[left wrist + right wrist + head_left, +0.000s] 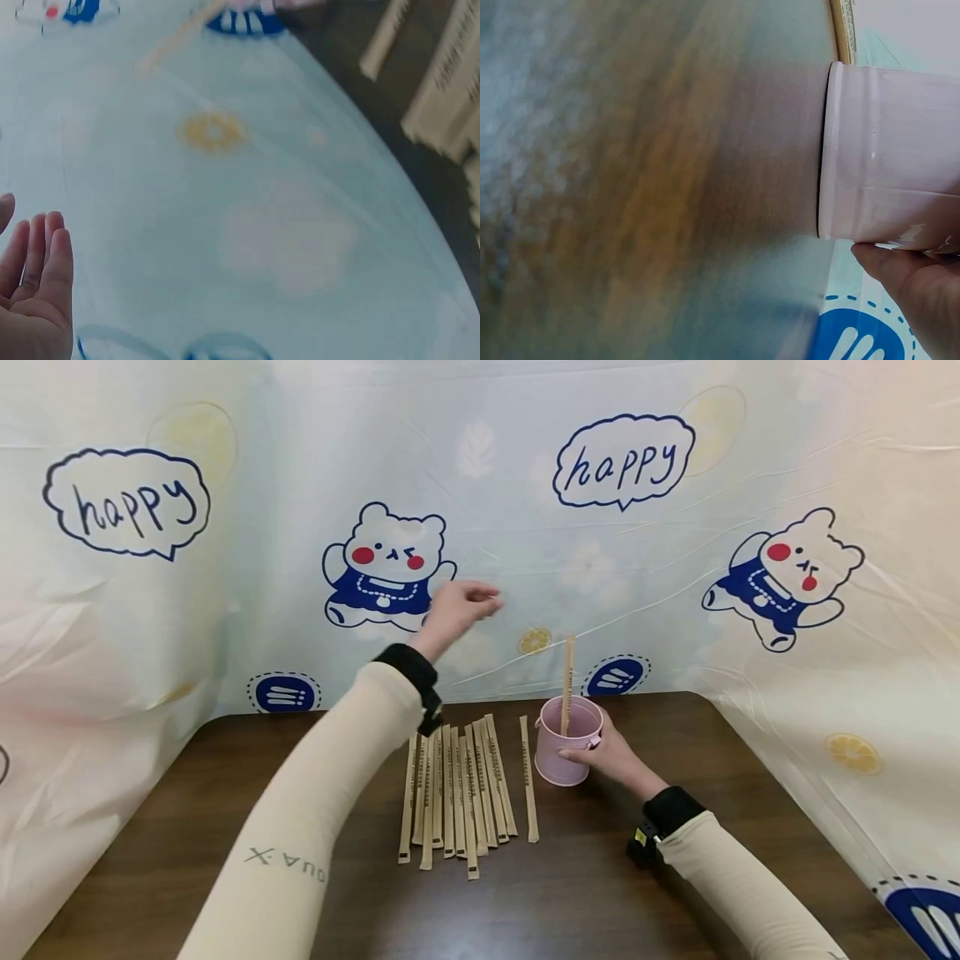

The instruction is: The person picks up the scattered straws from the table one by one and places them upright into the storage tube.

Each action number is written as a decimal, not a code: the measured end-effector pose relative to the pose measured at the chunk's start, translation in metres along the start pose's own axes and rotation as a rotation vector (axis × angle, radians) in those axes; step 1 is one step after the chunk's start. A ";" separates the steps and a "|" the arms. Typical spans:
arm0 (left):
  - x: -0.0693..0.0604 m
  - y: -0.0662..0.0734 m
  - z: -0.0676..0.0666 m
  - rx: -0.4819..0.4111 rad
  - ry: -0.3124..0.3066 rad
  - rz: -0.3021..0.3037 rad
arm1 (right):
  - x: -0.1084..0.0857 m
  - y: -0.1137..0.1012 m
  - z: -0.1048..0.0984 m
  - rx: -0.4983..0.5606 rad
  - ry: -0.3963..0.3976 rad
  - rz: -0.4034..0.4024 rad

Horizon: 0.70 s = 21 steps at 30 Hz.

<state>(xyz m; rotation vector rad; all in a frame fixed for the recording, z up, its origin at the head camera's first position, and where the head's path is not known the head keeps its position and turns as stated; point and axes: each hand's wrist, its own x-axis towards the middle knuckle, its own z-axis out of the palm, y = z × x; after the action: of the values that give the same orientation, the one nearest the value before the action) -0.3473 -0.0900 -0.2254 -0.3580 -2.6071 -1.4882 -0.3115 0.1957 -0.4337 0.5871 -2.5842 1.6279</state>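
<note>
A small pink bucket (pixel 558 764) stands upright on the table, and my right hand (pixel 618 760) grips its right side. In the right wrist view the thumb touches the wall of the bucket (pixel 900 142). One slim stick in printed brown paper (pixel 567 681) leans upright inside the bucket, its lower end hidden. Up in the air, left of the bucket, is my left hand (pixel 459 610); its fingers are loosely bent and hold nothing. The left wrist view shows the left hand (pixel 37 292) with fingers extended, partly cut off by the frame.
Several similar paper-wrapped sticks (pixel 457 793) lie side by side left of the bucket. A single stick (pixel 529 781) lies apart, between that group and the bucket. Behind the brown table (pixel 555 893) hangs a printed cloth (pixel 510 527) with bears and "happy" bubbles.
</note>
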 end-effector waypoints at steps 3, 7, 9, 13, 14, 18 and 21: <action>-0.005 -0.011 -0.026 0.051 0.038 -0.034 | 0.000 0.001 -0.001 -0.008 -0.004 0.009; -0.015 -0.034 -0.048 0.091 0.052 -0.069 | 0.000 0.000 -0.002 -0.014 -0.004 0.030; -0.020 -0.048 -0.053 0.087 0.046 -0.084 | 0.001 0.000 -0.003 -0.021 -0.003 0.031; -0.032 -0.077 -0.055 0.103 0.000 -0.102 | -0.001 -0.001 -0.003 -0.027 -0.010 0.031; -0.035 -0.084 -0.055 0.110 -0.008 -0.115 | -0.001 -0.002 -0.003 -0.026 -0.009 0.035; -0.047 -0.110 -0.049 0.138 -0.049 -0.166 | -0.003 -0.003 -0.002 -0.016 -0.007 0.031; -0.053 -0.126 -0.045 0.163 -0.070 -0.202 | -0.002 -0.005 -0.002 -0.011 -0.007 0.025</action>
<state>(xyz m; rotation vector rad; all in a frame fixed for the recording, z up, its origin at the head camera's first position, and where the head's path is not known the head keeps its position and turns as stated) -0.3301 -0.1981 -0.3192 -0.1361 -2.8702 -1.3259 -0.3084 0.1959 -0.4291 0.5630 -2.6148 1.6207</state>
